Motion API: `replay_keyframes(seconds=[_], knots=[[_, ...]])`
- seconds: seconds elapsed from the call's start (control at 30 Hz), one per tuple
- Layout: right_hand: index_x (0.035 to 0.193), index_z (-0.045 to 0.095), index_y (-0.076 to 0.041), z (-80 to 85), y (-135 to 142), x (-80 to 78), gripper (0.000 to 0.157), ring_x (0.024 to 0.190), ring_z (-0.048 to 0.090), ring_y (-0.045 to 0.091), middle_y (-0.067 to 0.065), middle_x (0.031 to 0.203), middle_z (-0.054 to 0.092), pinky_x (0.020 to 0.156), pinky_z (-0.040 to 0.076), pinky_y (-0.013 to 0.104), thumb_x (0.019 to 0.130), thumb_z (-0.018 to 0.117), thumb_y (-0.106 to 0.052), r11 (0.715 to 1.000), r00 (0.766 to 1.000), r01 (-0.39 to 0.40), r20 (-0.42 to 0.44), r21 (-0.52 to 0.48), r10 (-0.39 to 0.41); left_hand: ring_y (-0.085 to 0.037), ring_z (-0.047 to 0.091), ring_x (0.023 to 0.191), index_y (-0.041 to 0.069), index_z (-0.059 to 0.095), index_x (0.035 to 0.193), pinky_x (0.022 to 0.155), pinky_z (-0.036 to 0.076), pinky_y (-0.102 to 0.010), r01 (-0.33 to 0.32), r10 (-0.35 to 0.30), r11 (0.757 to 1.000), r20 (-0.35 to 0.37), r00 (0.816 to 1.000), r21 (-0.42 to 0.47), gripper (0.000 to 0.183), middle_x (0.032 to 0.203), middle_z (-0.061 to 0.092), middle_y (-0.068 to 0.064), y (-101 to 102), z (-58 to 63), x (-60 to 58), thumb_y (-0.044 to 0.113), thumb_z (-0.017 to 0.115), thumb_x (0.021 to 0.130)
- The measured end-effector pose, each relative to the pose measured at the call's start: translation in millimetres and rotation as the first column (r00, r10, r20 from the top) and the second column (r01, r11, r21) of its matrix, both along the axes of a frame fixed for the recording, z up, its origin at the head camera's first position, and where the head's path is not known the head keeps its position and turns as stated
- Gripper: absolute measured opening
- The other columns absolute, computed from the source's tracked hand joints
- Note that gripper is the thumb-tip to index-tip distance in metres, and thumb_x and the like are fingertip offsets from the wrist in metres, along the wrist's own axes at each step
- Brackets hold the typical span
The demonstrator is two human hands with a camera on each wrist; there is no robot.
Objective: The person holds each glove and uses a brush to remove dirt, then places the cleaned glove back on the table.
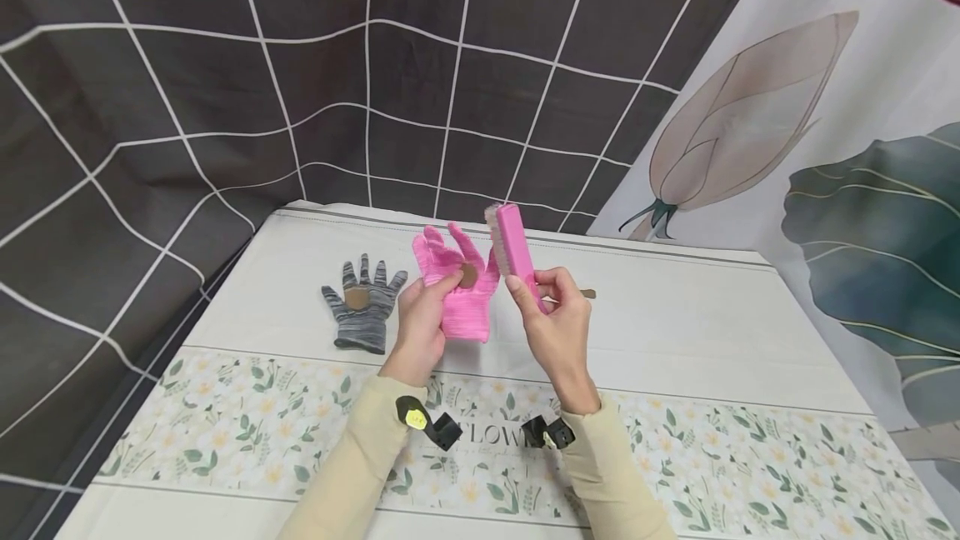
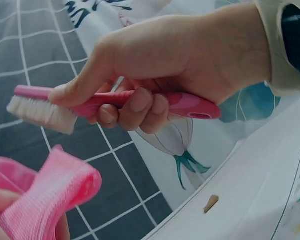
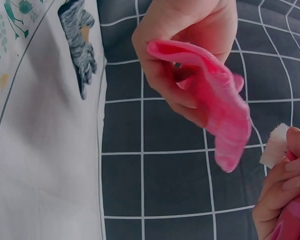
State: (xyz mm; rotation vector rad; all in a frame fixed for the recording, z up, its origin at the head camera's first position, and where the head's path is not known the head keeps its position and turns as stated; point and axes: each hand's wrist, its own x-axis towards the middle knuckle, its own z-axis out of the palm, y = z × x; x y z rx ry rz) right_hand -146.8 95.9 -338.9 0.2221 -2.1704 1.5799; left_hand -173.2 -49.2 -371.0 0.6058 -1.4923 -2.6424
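My left hand (image 1: 426, 315) pinches a pink knit glove (image 1: 467, 315), the thumb on its front beside a round brown patch (image 1: 468, 275). The glove is raised above the table with its fingers up; the right wrist view shows this hand gripping it near the cuff. Close on the right, my right hand (image 1: 561, 323) grips a pink brush (image 1: 514, 244) by its handle, the thumb near the head. Its white bristles (image 2: 40, 114) face the glove, with a small gap in the left wrist view. A grey striped glove (image 1: 363, 327) lies left, bearing a brown patch (image 1: 357, 298).
A small brown piece (image 2: 210, 204) lies on the white tablecloth (image 1: 675, 332), partly hidden behind my right hand in the head view. A floral band (image 1: 720, 465) crosses the cloth near me. A dark grid-patterned curtain (image 1: 420, 90) hangs behind the table, a leaf-patterned one (image 1: 750, 115) at right.
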Motion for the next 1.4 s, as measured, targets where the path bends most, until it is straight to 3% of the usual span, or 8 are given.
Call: replay_keyframes(seconds=[0.07, 0.17, 0.33, 0.47, 0.67, 0.9, 1.27, 1.4], knots=[[0.089, 0.057, 0.006, 6.5, -2, 4.4, 0.024, 0.045, 0.046, 0.004, 0.017, 0.069, 0.061, 0.039, 0.038, 0.014, 0.081, 0.07, -0.012, 1.0, 1.0, -0.004, -0.003, -0.001, 0.004, -0.019, 0.055, 0.094, 0.002, 0.054, 0.112, 0.083, 0.048, -0.03, -0.013, 0.014, 0.997, 0.01, 1.0, -0.078, 0.034, 0.105, 0.058, -0.009, 0, 1.6, 1.1, 0.013, 0.066, 0.082], [0.089, 0.057, 0.007, 11.8, -4, 7.7, 0.023, 0.045, 0.046, 0.003, 0.017, 0.069, 0.061, 0.039, 0.038, 0.014, 0.081, 0.07, -0.011, 1.0, 1.0, -0.012, -0.007, 0.0, 0.012, -0.022, 0.054, 0.099, 0.001, 0.051, 0.114, 0.085, 0.047, -0.03, -0.027, 0.024, 0.993, -0.026, 0.999, -0.114, 0.035, 0.108, 0.056, -0.011, 0, 3.0, 1.8, 0.014, 0.064, 0.084], [0.089, 0.057, 0.007, 13.1, -4, 8.8, 0.024, 0.044, 0.044, 0.003, 0.016, 0.068, 0.06, 0.039, 0.037, 0.014, 0.081, 0.069, -0.011, 1.0, 1.0, -0.02, -0.016, 0.012, 0.02, -0.024, 0.057, 0.105, -0.002, 0.055, 0.116, 0.09, 0.048, -0.031, 0.001, -0.009, 0.998, -0.127, 0.992, -0.068, 0.03, 0.111, 0.06, -0.014, 0, 5.4, 3.6, 0.008, 0.055, 0.088], [0.089, 0.056, 0.008, 11.6, -5, 8.8, 0.023, 0.044, 0.042, 0.003, 0.016, 0.068, 0.061, 0.039, 0.036, 0.013, 0.081, 0.07, -0.009, 0.999, 0.999, -0.017, -0.028, 0.037, 0.018, -0.022, 0.058, 0.106, -0.007, 0.054, 0.115, 0.09, 0.049, -0.029, 0.027, -0.029, 1.0, -0.16, 0.987, -0.011, 0.028, 0.115, 0.059, -0.016, 2, 8.0, 6.0, 0.004, 0.049, 0.091], [0.09, 0.058, 0.003, -9.4, -1, -3.5, 0.026, 0.047, 0.045, 0.007, 0.012, 0.067, 0.062, 0.038, 0.034, 0.014, 0.08, 0.071, -0.017, 0.998, 0.999, 0.001, -0.051, 0.07, 0.002, -0.024, 0.054, 0.111, -0.011, 0.049, 0.117, 0.091, 0.049, -0.027, 0.07, -0.062, 0.996, -0.129, 0.99, 0.059, 0.03, 0.119, 0.053, -0.018, 2, 9.8, 6.9, 0.008, 0.043, 0.095], [0.09, 0.059, -0.002, -19.4, 2, -8.9, 0.031, 0.043, 0.048, 0.008, 0.008, 0.066, 0.062, 0.036, 0.04, 0.018, 0.08, 0.07, -0.029, 0.997, 0.997, -0.055, -0.058, 0.059, 0.059, -0.022, 0.052, 0.105, -0.016, 0.044, 0.118, 0.092, 0.048, -0.03, 0.178, -0.163, 0.979, -0.141, 0.977, 0.102, 0.031, 0.113, 0.05, -0.016, 4, 7.2, 4.1, -0.006, 0.043, 0.088], [0.087, 0.057, -0.003, -27.5, -1, -11.7, 0.027, 0.047, 0.051, 0.009, 0.005, 0.064, 0.062, 0.035, 0.042, 0.021, 0.079, 0.073, -0.023, 0.983, 0.995, -0.073, -0.06, 0.168, 0.084, -0.021, 0.047, 0.121, -0.01, 0.038, 0.129, 0.096, 0.044, -0.025, 0.249, -0.227, 0.967, -0.259, 0.939, 0.054, 0.037, 0.128, 0.048, -0.016, 2, 7.9, 4.0, 0.005, 0.039, 0.095], [0.086, 0.056, -0.003, -30.4, -3, -12.7, 0.027, 0.048, 0.05, 0.007, 0.004, 0.064, 0.062, 0.036, 0.042, 0.019, 0.078, 0.073, -0.022, 0.978, 0.993, -0.046, -0.094, 0.205, 0.066, -0.02, 0.05, 0.117, -0.009, 0.043, 0.125, 0.095, 0.045, -0.026, 0.23, -0.22, 0.973, -0.264, 0.939, 0.008, 0.034, 0.124, 0.051, -0.016, 1, 8.4, 3.7, 0.009, 0.041, 0.096]])
